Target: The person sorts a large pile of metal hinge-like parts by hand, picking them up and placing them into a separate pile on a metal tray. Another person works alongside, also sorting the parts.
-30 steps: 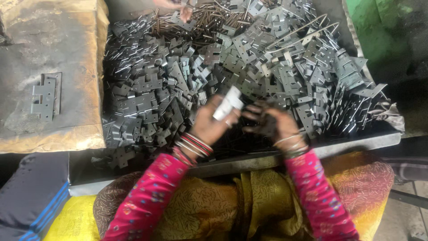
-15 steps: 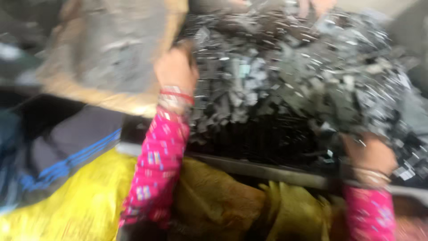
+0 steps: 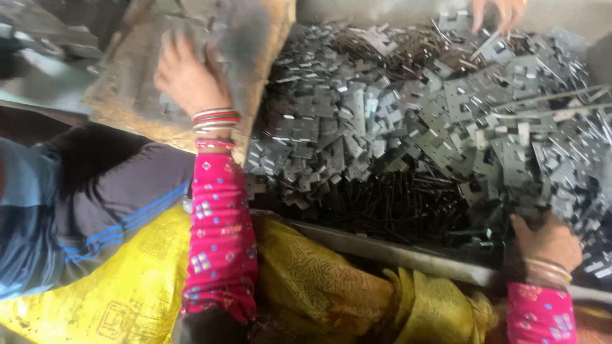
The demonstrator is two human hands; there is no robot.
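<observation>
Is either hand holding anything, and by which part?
Cannot be told. The left hand rests on the brown sack; the right hand reaches into the metal hinge plates.

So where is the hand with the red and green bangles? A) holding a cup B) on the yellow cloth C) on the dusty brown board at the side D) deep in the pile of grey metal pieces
C: the left hand, with bangles at its wrist, lies flat on the dusty brown board, beside the heap of grey metal pieces.
</observation>
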